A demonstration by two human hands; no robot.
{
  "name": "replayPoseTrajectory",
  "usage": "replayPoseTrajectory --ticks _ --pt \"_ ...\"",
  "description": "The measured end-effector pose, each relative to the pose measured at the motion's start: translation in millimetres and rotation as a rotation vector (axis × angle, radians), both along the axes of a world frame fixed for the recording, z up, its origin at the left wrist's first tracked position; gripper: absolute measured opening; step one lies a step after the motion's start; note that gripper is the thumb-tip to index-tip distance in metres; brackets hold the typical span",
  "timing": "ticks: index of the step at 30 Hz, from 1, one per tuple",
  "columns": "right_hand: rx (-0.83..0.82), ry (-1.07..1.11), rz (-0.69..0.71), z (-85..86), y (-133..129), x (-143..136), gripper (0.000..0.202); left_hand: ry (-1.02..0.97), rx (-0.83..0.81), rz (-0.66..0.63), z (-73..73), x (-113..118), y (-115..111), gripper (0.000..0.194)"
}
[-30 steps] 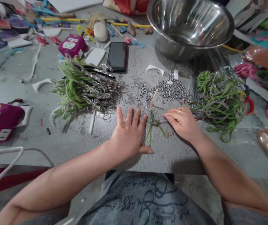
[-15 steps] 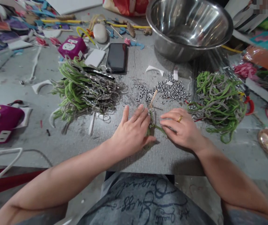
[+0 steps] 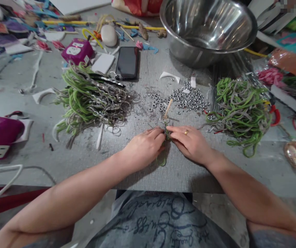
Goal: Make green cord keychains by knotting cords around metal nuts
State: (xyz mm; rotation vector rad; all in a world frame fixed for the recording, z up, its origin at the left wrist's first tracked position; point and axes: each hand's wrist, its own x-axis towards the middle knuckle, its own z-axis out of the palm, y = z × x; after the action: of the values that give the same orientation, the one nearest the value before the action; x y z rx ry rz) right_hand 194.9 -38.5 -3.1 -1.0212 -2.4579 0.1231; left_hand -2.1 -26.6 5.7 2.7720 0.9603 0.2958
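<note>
Between my hands lies a green cord (image 3: pixel 167 133) braided with small metal nuts, its upper end at a ring beside a thin wooden stick (image 3: pixel 168 108) that stands up from the table. My left hand (image 3: pixel 148 146) has its fingers curled in on the cord from the left. From the right, my right hand (image 3: pixel 190 142), with a gold ring on one finger, pinches the cord with its fingertips. A loose green end hangs below the left fingers. Just beyond the stick, many small metal nuts (image 3: pixel 189 98) are scattered on the table.
To the left lies a pile of green and grey cords with metal rings (image 3: pixel 93 100); another cord bundle (image 3: pixel 241 106) is on the right. A steel bowl (image 3: pixel 207 51) and a phone (image 3: pixel 127 62) sit farther back. Purple boxes (image 3: pixel 1 136) are on the left.
My left hand has gone from flat, spread fingers to curled fingers on the cord. My right hand has moved left, closer to the cord's middle.
</note>
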Motion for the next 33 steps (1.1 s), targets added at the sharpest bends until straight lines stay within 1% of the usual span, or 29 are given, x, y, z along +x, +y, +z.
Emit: replayPoseTrajectory --ticks 4,7,10,13,16,19,22,24,28,31,33 --pt "-0.008 -0.056 0.026 -1.7 4.6 5.9 0.017 -0.022 0.022 -0.033 -1.8 0.0 -0.9 0.01" --pt "-0.02 -0.087 -0.001 -2.5 6.5 11.6 0.017 -0.023 0.039 -0.048 -3.9 -0.5 -2.4 0.017" --pt "-0.061 -0.107 -0.016 -2.9 7.0 15.2 0.022 -0.026 0.039 -0.049 -4.6 -0.8 -4.1 0.021" --pt "-0.089 -0.061 -0.021 -2.8 7.0 15.8 0.023 -0.054 0.052 -0.067 -3.5 -0.6 -5.2 0.017" --pt "-0.035 0.027 -0.049 -2.3 6.3 14.8 0.019 -0.075 0.086 -0.073 -1.0 -0.4 -5.6 0.012" --pt "0.042 0.114 -0.069 -2.0 3.8 12.9 0.015 -0.073 0.109 -0.082 1.8 -1.1 -5.7 0.015" --pt "0.019 0.142 -0.068 -3.1 0.4 10.5 0.017 -0.062 0.159 -0.102 3.4 -2.3 -6.2 0.021" --pt "-0.028 0.089 -0.053 -4.7 -1.0 9.3 0.026 -0.057 0.195 -0.108 3.3 -2.8 -6.5 0.024" --pt "-0.081 -0.115 -0.033 -8.2 -1.5 8.5 0.038 -0.033 0.208 -0.109 2.1 -2.8 -6.4 0.027" --pt "-0.08 -0.234 -0.093 -9.0 -3.3 7.2 0.044 0.008 0.185 -0.114 1.3 -2.9 -6.4 0.026" --pt "-0.116 -0.299 -0.138 -8.3 -5.8 5.0 0.049 0.026 0.171 -0.119 1.0 -3.6 -7.0 0.026"
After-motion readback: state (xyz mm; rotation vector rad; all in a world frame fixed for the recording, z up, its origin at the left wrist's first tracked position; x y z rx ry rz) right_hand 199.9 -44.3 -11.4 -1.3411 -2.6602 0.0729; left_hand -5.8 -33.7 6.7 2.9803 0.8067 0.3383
